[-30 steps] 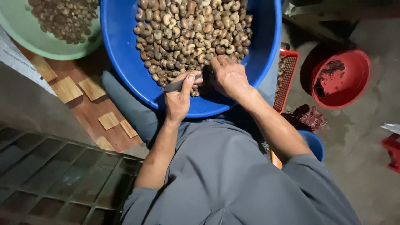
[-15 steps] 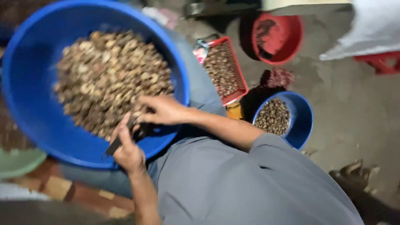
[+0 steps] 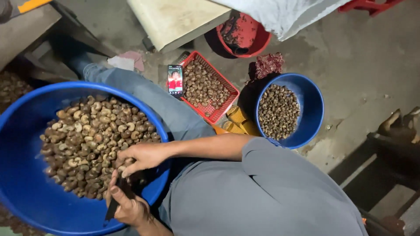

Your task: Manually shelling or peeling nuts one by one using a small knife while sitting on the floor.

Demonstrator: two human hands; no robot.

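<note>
Your left hand (image 3: pixel 127 207) sits at the near rim of the big blue basin (image 3: pixel 26 192), fist closed round a dark knife (image 3: pixel 114 205), blade pointing down and toward you. Your right hand (image 3: pixel 142 157) is just above it, over the edge of the heap, fingers curled and pinching a nut (image 3: pixel 124 169). The two hands are near each other; can't tell if they touch.

The basin is loaded with brown, mottled cashew nuts (image 3: pixel 87 140), piled to the far side; the near side is bare blue.

To your right:
- red slotted plastic tray (image 3: pixel 227 94), rectangular, part-filled with darker nuts
- smaller blue bowl (image 3: pixel 313 105), round, holding small dark nuts
- red tub (image 3: pixel 253 41) farther off, dark scraps inside, half under a white sack (image 3: pixel 284 15)

A phone (image 3: pixel 175 80) leans against the tray's near corner, screen lit, upright. A dark red crumpled net bag (image 3: pixel 267 64) lies between the red tub and blue bowl. Yellow sandals (image 3: pixel 238 120) sit between tray and bowl. A pale board (image 3: pixel 179 17) lies at the top, over a concrete floor (image 3: pixel 363 65).
</note>
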